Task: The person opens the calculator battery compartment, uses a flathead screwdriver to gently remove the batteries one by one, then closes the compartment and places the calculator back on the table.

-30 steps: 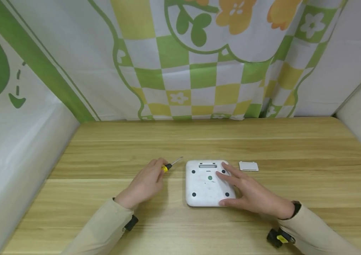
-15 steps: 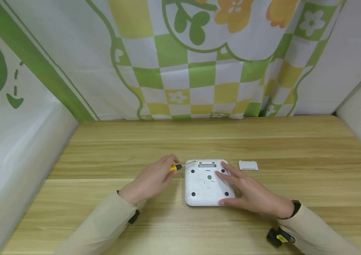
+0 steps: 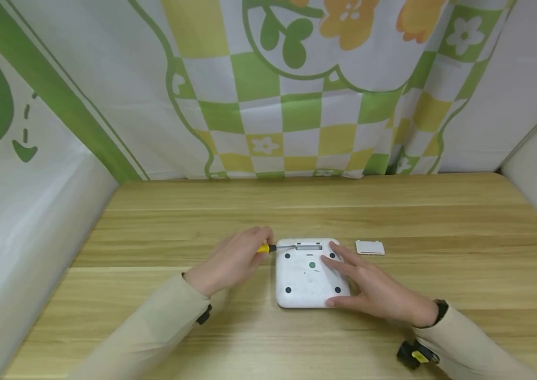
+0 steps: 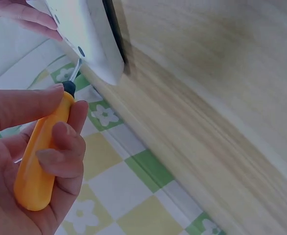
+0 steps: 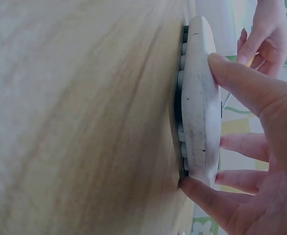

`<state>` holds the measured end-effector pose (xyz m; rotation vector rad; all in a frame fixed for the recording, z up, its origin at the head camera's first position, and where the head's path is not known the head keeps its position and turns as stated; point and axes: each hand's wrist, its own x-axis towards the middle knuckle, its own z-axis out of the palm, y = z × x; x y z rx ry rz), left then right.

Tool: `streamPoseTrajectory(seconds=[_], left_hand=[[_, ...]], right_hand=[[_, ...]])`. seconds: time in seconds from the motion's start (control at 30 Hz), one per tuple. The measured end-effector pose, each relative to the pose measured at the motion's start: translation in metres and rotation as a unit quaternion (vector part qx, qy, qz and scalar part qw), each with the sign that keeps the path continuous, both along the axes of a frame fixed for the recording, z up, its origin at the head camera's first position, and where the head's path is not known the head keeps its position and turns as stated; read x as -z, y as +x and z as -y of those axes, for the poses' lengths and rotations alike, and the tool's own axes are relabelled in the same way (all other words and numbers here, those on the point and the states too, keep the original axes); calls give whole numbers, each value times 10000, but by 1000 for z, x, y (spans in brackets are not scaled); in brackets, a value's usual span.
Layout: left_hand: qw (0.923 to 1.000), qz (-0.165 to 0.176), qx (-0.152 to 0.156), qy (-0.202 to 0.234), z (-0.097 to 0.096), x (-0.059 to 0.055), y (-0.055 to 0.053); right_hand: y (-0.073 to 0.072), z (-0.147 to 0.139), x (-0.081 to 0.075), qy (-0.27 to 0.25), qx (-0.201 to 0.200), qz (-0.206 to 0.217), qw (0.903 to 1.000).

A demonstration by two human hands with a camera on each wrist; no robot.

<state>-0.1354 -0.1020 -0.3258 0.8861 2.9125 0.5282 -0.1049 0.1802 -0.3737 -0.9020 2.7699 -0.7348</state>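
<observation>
A white calculator (image 3: 308, 282) lies face down on the table, and grey keys show along its underside in the right wrist view. Its back has dark round feet and an uncovered battery compartment (image 3: 308, 247) near the far edge. My left hand (image 3: 232, 259) grips a screwdriver (image 4: 39, 156) by its yellow handle. In the head view the metal shaft (image 3: 286, 247) lies over the back, its tip at the compartment's left end; whether it touches is unclear. My right hand (image 3: 376, 289) rests spread on the calculator's right side, thumb at the near edge and fairly straight fingers on the back.
A small white battery cover (image 3: 370, 247) lies on the wooden table (image 3: 164, 227), right of the calculator. Behind the table's far edge hangs a green, yellow and white checked curtain (image 3: 301, 113).
My left hand has moved right with the screwdriver, bringing its tip from beside the calculator over the back to the battery compartment. My right hand and the calculator have stayed in place.
</observation>
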Motion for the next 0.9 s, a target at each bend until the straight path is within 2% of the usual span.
streamPoseTrajectory(seconds=[0.13,0.37,0.57,0.7,0.9], left_hand=[[9998,-89,-4,-166,-3,-5,-1],[9991,-52,-130,-410,-14,-18,-6],[9971,-159,-34,-747,-26,-31,-12],[9929,-248,76,-1162,-33,-37,-12],[9831,-633,385,-1672,-41,-41,-13]], right_hand=[[0,0,0,-12,7,10,10000],[1,-1,1,-27,2,-35,10000],[0,0,1,-36,14,-18,10000],[0,-1,2,-71,-6,-57,10000],[1,-1,2,-133,-30,-148,9998]])
